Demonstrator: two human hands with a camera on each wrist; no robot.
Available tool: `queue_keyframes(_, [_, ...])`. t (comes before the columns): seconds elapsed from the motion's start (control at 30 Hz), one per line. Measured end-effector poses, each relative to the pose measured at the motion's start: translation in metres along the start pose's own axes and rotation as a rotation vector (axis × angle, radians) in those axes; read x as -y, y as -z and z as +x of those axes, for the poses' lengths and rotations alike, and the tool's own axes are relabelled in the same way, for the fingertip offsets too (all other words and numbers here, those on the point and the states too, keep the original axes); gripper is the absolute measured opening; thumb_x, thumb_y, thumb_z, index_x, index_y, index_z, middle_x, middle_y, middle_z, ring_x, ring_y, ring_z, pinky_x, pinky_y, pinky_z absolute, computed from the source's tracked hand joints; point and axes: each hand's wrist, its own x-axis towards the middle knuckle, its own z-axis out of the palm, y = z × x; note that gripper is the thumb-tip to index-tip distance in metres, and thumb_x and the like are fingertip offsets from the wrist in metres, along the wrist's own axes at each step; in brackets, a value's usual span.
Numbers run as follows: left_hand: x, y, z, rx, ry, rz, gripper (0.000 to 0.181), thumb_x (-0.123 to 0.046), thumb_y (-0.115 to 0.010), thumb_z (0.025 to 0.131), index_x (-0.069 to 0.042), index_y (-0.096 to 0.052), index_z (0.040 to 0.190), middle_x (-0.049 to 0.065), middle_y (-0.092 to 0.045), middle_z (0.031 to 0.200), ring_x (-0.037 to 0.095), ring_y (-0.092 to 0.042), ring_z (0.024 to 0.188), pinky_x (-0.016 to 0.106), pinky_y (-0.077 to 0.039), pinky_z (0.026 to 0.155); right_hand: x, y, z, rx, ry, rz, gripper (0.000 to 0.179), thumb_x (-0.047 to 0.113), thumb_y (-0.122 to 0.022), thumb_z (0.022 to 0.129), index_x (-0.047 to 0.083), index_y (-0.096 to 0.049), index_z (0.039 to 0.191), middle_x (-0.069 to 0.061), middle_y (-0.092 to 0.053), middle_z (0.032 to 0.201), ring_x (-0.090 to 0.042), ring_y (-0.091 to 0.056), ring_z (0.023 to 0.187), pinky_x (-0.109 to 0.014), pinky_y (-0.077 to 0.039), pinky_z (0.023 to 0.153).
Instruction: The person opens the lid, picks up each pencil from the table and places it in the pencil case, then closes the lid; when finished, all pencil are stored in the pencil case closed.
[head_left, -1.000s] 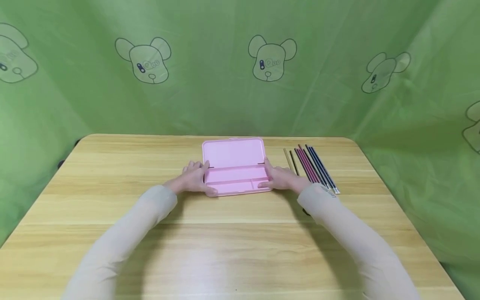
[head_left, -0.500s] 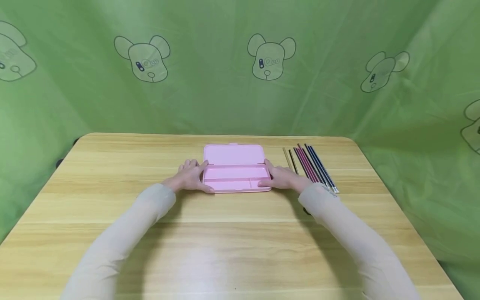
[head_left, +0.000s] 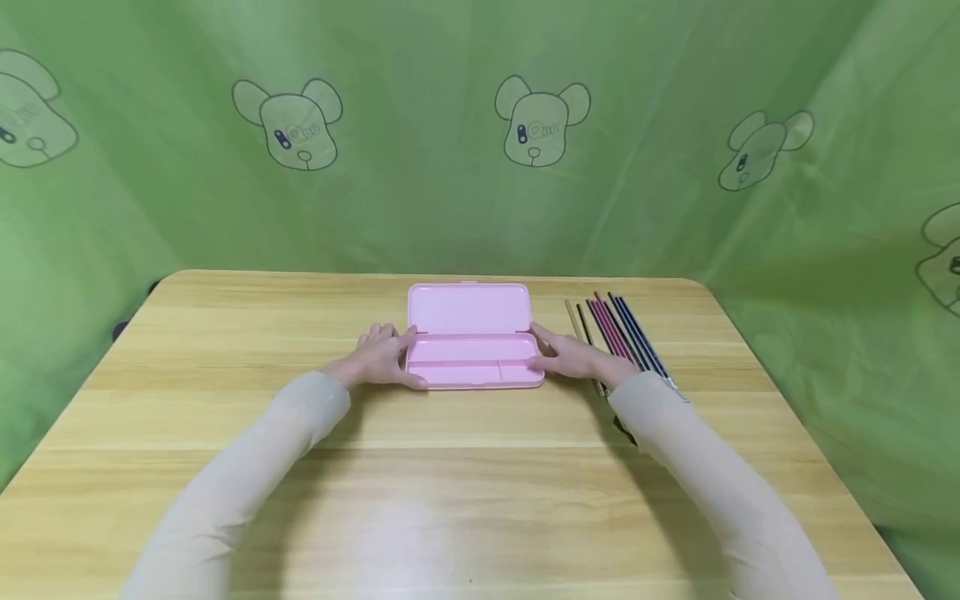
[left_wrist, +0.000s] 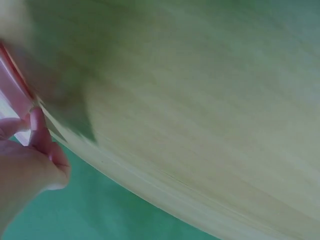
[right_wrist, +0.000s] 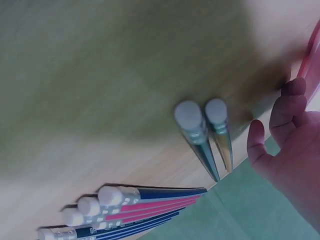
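A pink pencil case (head_left: 468, 308) lies on the table with its lid folded back, showing a long rear compartment and a divided front one. My left hand (head_left: 381, 357) holds its left end, thumb at the front corner and a finger near the hinge; the left wrist view shows this hand (left_wrist: 35, 155) at the pink edge. At the right end, my right hand (head_left: 568, 354) has its thumb over the rim and a finger by the hinge corner. Beside the right hand lie several pencils (head_left: 622, 329), with dark, pink and blue barrels; white erasers (right_wrist: 189, 115) show in the right wrist view.
The wooden table (head_left: 450, 483) extends in front of the pencil case and to both sides. A green curtain (head_left: 420, 208) printed with animal heads hangs behind and beside it. Two pencils (right_wrist: 205, 155) lie apart from the main group, nearer my right hand.
The pencil case was turned a little and now sits straighter, its lid leaning differently than before. My right hand has shifted slightly to the right, its thumb closer to the case's end.
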Motion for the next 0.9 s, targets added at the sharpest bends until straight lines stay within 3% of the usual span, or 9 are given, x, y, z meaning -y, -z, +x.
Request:
queue_keyframes(0.2, [0.002, 0.003, -0.002, 0.055, 0.010, -0.053, 0.104, -0.052, -0.072, 0.070, -0.006, -0.018, 0.145, 0.022, -0.042, 0.115, 0.029, -0.032, 0.100, 0.042, -0.030, 0.086, -0.002, -0.001, 0.000, -0.020, 0.014, -0.001, 0.079, 0.039, -0.052, 0.091, 0.005, -0.006, 0.147, -0.028, -0.018, 0.145, -0.044, -0.021, 0.132, -0.053, -0.017, 0.109])
queue_keyframes(0.43, [0.000, 0.004, -0.003, 0.069, 0.017, -0.032, 0.104, -0.051, -0.073, 0.069, -0.006, -0.020, 0.145, 0.024, -0.041, 0.120, 0.031, -0.033, 0.103, 0.046, -0.030, 0.089, -0.003, -0.006, -0.003, -0.054, 0.052, -0.018, 0.078, 0.038, -0.052, 0.091, 0.004, -0.009, 0.146, -0.028, -0.024, 0.143, -0.044, -0.029, 0.128, -0.053, -0.021, 0.108])
queue_keyframes(0.5, [-0.001, 0.004, -0.002, 0.080, 0.014, -0.032, 0.104, -0.051, -0.073, 0.069, -0.005, -0.020, 0.145, 0.027, -0.039, 0.127, 0.034, -0.033, 0.108, 0.049, -0.030, 0.094, -0.002, -0.006, -0.007, -0.060, 0.053, -0.022, 0.075, 0.037, -0.051, 0.092, 0.004, -0.009, 0.146, -0.029, -0.042, 0.132, -0.041, -0.046, 0.116, -0.051, -0.034, 0.101])
queue_keyframes(0.57, [-0.002, 0.005, 0.000, 0.086, -0.001, -0.028, 0.104, -0.051, -0.073, 0.069, -0.003, -0.020, 0.144, 0.028, -0.040, 0.130, 0.036, -0.035, 0.111, 0.051, -0.031, 0.097, -0.002, -0.004, -0.011, -0.073, 0.049, -0.019, 0.073, 0.033, -0.051, 0.093, 0.004, -0.011, 0.146, -0.025, -0.056, 0.109, -0.034, -0.056, 0.094, -0.046, -0.045, 0.087])
queue_keyframes(0.67, [-0.002, 0.007, 0.001, 0.084, -0.023, -0.038, 0.104, -0.049, -0.073, 0.070, 0.000, -0.019, 0.144, 0.029, -0.038, 0.136, 0.038, -0.040, 0.120, 0.048, -0.031, 0.103, -0.003, 0.000, -0.016, -0.098, 0.035, -0.008, 0.071, 0.031, -0.051, 0.093, 0.004, -0.012, 0.146, -0.011, -0.056, 0.081, -0.020, -0.050, 0.069, -0.034, -0.045, 0.067])
queue_keyframes(0.77, [-0.001, 0.008, 0.003, 0.086, -0.035, -0.027, 0.104, -0.048, -0.073, 0.070, 0.002, -0.019, 0.143, 0.025, -0.039, 0.137, 0.035, -0.043, 0.123, 0.042, -0.034, 0.104, -0.008, 0.003, -0.019, -0.115, 0.027, 0.013, 0.072, 0.033, -0.051, 0.093, 0.002, -0.013, 0.146, -0.009, -0.055, 0.082, -0.017, -0.048, 0.070, -0.030, -0.044, 0.065])
queue_keyframes(0.9, [0.001, 0.008, 0.003, 0.106, -0.034, -0.037, 0.105, -0.049, -0.073, 0.070, 0.002, -0.017, 0.144, 0.024, -0.031, 0.141, 0.036, -0.037, 0.127, 0.042, -0.031, 0.106, -0.017, 0.004, -0.023, -0.131, 0.008, 0.039, 0.072, 0.033, -0.050, 0.093, 0.001, -0.013, 0.145, -0.011, -0.055, 0.086, -0.018, -0.049, 0.071, -0.029, -0.045, 0.063])
